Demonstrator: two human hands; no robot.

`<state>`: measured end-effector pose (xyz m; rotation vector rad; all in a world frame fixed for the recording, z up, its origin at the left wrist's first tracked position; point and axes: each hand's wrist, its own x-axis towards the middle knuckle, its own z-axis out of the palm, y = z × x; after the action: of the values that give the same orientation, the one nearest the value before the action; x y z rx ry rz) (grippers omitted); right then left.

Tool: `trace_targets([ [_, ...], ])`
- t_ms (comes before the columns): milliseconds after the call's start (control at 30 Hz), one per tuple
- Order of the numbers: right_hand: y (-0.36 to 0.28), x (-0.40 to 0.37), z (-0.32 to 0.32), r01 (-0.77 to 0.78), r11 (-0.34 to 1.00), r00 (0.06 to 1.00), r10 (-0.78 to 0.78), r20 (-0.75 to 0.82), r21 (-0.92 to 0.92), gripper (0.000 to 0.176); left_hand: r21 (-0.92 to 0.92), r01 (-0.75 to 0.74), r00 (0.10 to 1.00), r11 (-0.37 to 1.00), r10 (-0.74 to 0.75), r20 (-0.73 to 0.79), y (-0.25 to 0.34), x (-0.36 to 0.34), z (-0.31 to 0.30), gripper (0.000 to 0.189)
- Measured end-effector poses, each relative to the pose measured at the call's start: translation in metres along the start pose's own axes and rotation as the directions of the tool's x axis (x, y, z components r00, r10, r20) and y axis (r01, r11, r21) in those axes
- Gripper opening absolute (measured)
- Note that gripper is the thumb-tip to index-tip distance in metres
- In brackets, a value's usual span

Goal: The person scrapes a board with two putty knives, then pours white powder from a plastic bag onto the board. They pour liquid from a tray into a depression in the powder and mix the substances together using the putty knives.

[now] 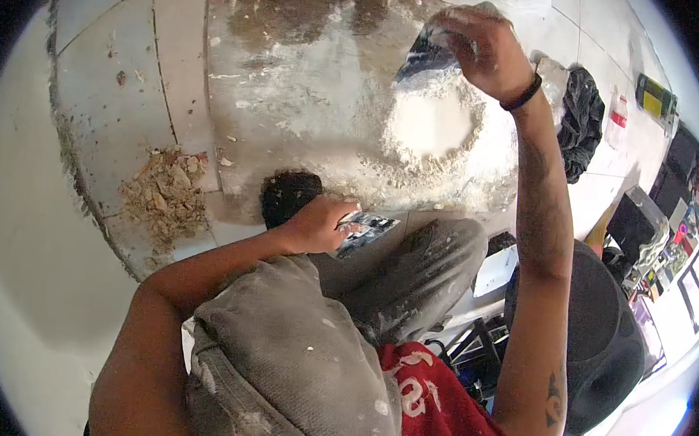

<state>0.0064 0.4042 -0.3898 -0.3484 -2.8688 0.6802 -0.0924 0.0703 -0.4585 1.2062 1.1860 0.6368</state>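
Note:
My left hand (320, 226) is closed on a flat metal scraper (371, 229) over my bent leg, near the front edge of a stained board (293, 92). Up at the board's far right, my right hand (484, 51) grips a dark, flat blade (427, 60), tilted down; its handle is hidden by the fingers. Just below that blade lies a ring of white powder (470, 141) on the board, with a smooth pale middle (430, 125). Pale smears and crumbs mark the board's surface.
A heap of crumbled rubble (166, 197) lies on the tiles left of the board. On the right are a black plastic bag (581, 125), a bottle with a red label (618, 122), a yellow and dark box (654, 98) and a black rounded object (585, 332). A white wall stands far left.

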Motion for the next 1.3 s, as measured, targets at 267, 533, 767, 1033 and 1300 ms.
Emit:
trace_targets([
  [267,-0.006,0.028,-0.019,-0.318,0.945,0.948,0.315,0.047,0.083,0.039,0.085,-0.074,0.993,0.994,0.081,-0.083,-0.010,-0.003,0.008,0.036],
  [533,-0.005,-0.074,-0.031,-0.604,0.759,0.680,0.650,-0.340,0.243,0.020,0.153,-0.076,0.990,0.985,0.093,-0.106,-0.004,-0.003,0.006,0.038],
  [767,0.003,-0.252,0.037,-0.794,0.406,0.157,0.855,-0.493,0.452,0.032,0.101,0.015,0.999,0.995,-0.010,-0.053,0.001,0.000,0.009,0.034],
  [1033,0.015,-0.300,0.093,-0.872,0.275,0.032,0.858,-0.513,0.405,0.025,0.172,-0.048,0.992,0.984,0.066,-0.105,-0.004,0.001,0.019,0.028],
  [1300,0.010,-0.261,0.086,-0.891,0.254,0.094,0.914,-0.395,0.377,0.028,0.183,-0.068,0.982,0.981,0.098,-0.161,0.006,0.003,0.018,0.023],
])
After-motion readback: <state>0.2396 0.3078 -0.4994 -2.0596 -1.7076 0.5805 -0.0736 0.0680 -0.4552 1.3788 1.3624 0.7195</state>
